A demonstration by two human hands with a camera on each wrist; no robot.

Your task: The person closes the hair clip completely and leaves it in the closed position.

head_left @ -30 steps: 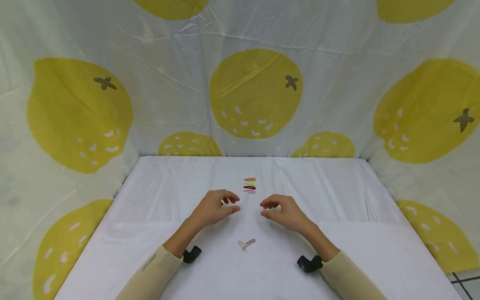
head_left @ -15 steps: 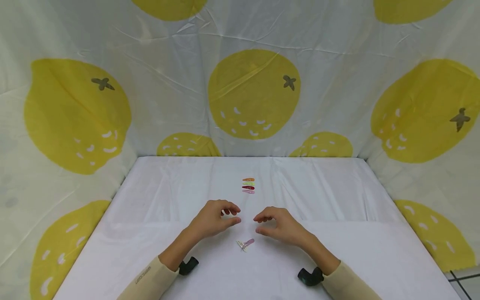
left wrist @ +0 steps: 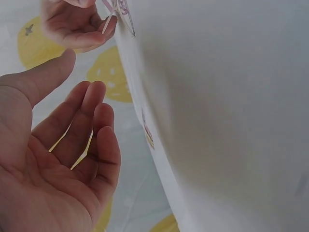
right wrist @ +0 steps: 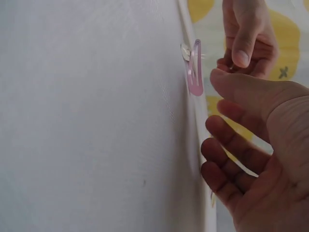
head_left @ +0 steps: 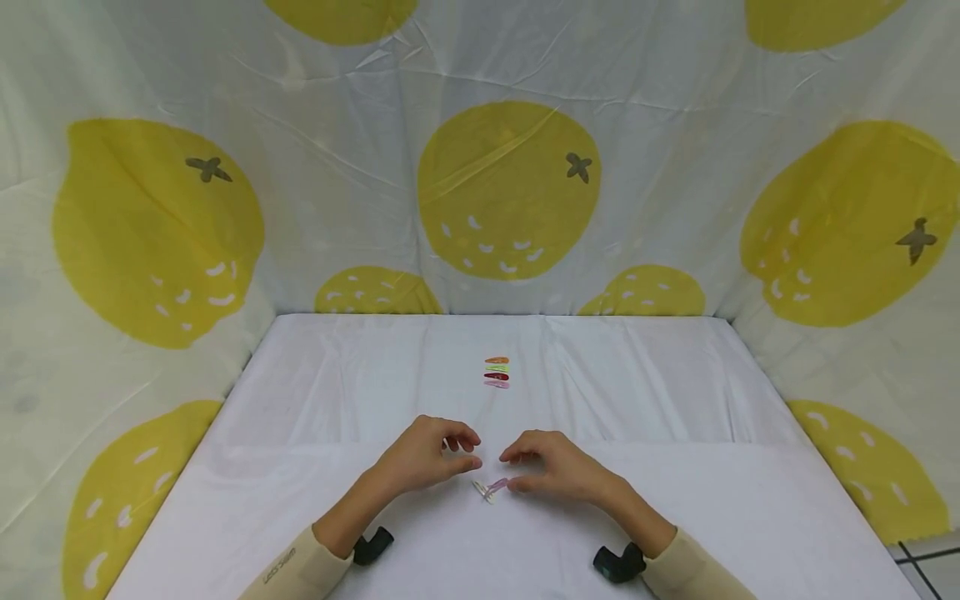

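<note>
A lilac snap hair clip lies across pale, cream-coloured hair clips in a small heap on the white cloth. Up close in the right wrist view, the lilac clip leans over a white one. My right hand hovers beside the heap, its thumb tip right by the lilac clip, fingers loosely bent and holding nothing. Just behind and left of the heap is my left hand, palm inward with thumb and fingers apart. In the left wrist view the left hand also holds nothing.
Farther back, several hair clips lie in a neat stack of rows: an orange clip, a yellow-green clip, a red clip and a pink clip. A lemon-printed curtain walls the white table.
Both hands have come back toward the body and lower, closing in on the small heap. The right hand has also shifted left. The clips have stayed in place.
</note>
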